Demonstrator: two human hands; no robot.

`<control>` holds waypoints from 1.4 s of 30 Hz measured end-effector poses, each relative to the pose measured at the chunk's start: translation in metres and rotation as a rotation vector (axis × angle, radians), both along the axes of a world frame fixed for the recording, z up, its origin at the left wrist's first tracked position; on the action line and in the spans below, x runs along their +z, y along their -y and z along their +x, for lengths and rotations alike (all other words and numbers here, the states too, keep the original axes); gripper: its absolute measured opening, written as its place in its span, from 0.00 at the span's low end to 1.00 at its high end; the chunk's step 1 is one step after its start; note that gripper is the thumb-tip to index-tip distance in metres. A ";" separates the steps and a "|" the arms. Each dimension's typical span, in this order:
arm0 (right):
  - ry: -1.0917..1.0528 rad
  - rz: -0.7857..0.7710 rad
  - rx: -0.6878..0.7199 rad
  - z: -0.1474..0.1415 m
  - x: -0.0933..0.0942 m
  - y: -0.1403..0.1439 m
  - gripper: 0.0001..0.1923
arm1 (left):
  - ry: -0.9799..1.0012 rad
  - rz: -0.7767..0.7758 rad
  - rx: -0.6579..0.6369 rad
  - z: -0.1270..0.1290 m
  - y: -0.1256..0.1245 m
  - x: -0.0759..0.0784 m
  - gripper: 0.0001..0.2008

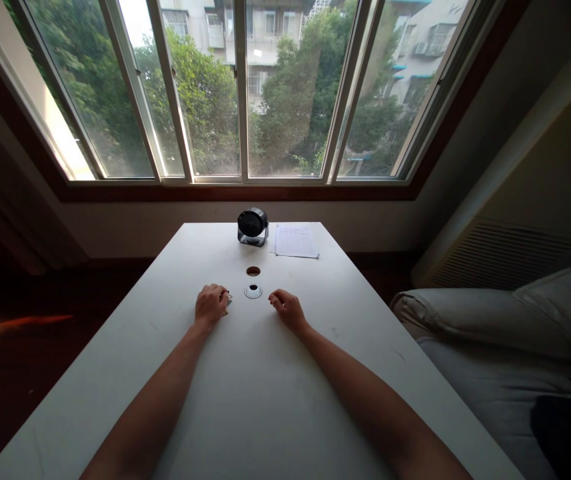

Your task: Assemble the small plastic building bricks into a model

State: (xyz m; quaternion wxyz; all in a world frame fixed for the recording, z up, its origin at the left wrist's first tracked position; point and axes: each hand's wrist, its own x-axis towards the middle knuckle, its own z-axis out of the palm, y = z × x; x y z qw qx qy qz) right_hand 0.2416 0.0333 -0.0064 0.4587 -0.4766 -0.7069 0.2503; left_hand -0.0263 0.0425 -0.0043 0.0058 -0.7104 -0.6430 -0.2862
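Observation:
My left hand rests on the white table, its fingers curled over a small cluster of pale and coloured bits. Those bits poke out at the fingertips and are too small to name. Across from it lies my right hand, closed with thumb and fingers drawn together; whatever may be in them is hidden. Between the hands sits a round silvery ring-like cover with a dark centre. Just beyond that is a round hole in the tabletop.
A small black fan-like device on a bracket stands at the table's far end. Beside it lies a sheet of paper with writing. A window spans the wall ahead. On the right is a pale sofa.

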 end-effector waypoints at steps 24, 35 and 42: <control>0.044 0.035 0.042 -0.001 0.001 0.001 0.11 | 0.192 -0.264 0.251 -0.069 -0.017 -0.006 0.14; 0.061 0.026 0.028 -0.001 -0.002 -0.001 0.11 | 0.276 -0.130 0.090 -0.064 -0.023 -0.017 0.14; 0.062 0.021 0.029 -0.001 -0.001 -0.001 0.12 | 0.144 -0.016 -0.137 -0.055 -0.019 -0.017 0.17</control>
